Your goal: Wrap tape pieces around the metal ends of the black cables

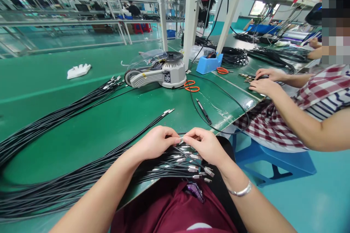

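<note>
Left hand [158, 142]: pinching slim metal connector [181, 138]
Right hand [205, 145]: apparently pinching likewise
Cables [90, 174]: might slip off worktop's [133, 116] near edge, ends overhanging

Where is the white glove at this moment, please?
In the head view, the white glove lies on the green table at the left, beyond the farther bundle of black cables and left of the grey-white machine.

Left grip [160, 142] and right grip [207, 145] pinch a metal connector [181, 139] over black cables [109, 167].
</note>
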Demonstrator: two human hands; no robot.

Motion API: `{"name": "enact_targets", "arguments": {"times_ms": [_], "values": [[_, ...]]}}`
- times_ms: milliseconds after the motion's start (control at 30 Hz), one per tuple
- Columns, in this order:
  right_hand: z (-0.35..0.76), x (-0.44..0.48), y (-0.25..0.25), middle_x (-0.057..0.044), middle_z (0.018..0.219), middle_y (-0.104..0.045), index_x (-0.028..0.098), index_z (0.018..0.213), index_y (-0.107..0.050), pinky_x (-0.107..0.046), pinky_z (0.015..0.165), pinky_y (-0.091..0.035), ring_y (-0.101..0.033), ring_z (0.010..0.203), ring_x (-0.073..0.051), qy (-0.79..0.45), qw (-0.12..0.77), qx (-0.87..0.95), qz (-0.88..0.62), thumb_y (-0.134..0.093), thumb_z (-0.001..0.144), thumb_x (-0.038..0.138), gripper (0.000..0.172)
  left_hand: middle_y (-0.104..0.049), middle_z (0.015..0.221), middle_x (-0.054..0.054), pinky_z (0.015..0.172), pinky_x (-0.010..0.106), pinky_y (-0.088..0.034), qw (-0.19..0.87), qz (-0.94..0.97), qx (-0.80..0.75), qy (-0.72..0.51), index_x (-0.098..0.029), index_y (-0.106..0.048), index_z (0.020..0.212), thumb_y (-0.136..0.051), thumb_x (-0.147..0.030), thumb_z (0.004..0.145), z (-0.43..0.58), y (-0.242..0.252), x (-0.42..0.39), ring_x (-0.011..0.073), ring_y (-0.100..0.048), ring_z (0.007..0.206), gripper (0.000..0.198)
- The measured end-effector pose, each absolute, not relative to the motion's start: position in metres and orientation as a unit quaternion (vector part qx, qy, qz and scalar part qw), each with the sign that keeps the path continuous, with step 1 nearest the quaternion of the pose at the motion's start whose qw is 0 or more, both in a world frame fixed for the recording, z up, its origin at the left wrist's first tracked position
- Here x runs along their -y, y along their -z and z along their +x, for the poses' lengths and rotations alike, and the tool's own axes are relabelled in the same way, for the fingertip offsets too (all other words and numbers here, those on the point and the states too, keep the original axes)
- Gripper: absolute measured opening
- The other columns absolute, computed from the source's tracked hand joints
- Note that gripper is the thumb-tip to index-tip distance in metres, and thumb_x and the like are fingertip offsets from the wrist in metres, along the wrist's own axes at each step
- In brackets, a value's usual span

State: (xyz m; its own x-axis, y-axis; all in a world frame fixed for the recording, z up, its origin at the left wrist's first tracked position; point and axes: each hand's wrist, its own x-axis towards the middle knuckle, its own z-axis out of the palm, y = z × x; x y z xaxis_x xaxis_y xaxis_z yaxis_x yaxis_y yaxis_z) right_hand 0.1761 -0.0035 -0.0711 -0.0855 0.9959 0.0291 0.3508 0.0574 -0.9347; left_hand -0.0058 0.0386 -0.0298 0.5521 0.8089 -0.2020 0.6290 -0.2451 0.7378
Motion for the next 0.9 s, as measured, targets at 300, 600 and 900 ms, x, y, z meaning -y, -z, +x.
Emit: {"name": "enact_targets", "arguments": {"times_ms": [300, 600, 900], "values": [[0.1761, 0.0007, 0.0747, -0.003, 0.070, -0.067, 0.016, 0.075, -0.068, -0.024, 0.060, -0.045, -0.059, 0.065, -0.014, -0.417, 0.409, 0.594, -0.553, -0.060, 0.079, 0.033, 0.019, -0.065, 0.073, -0.001, 0.065, 0.024, -0.041, 0.404, 0.782, -0.450, -0.150, -0.018, -0.068, 0.076, -0.052, -0.039, 0.079, -0.0014, 0.0350, -0.0382, 0.0146, -0.055, 0.069, 0.027], [0.1756, 0.0024, 0.0777, -0.003, 0.073, -0.068, 0.016, 0.076, -0.069, -0.024, 0.062, -0.045, -0.060, 0.067, -0.015, -0.412, 0.415, 0.593, -0.553, -0.060, 0.079, 0.033, 0.019, -0.058, 0.065, -0.002, 0.060, 0.024, -0.037, 0.419, 0.769, -0.460, -0.150, -0.017, -0.064, 0.072, -0.052, -0.035, 0.077, -0.0019, 0.0377, -0.0379, 0.0130, -0.049, 0.063, 0.022], [0.1817, -0.0015, 0.0746, -0.003, 0.074, -0.069, 0.015, 0.081, -0.069, -0.026, 0.066, -0.048, -0.061, 0.068, -0.014, -0.463, 0.425, 0.569, -0.530, -0.064, 0.075, 0.035, 0.021, -0.064, 0.071, -0.001, 0.065, 0.025, -0.040, 0.449, 0.754, -0.455, -0.152, -0.017, -0.067, 0.077, -0.055, -0.036, 0.076, -0.0024, 0.0375, -0.0392, 0.0145, -0.053, 0.068, 0.023]]}}
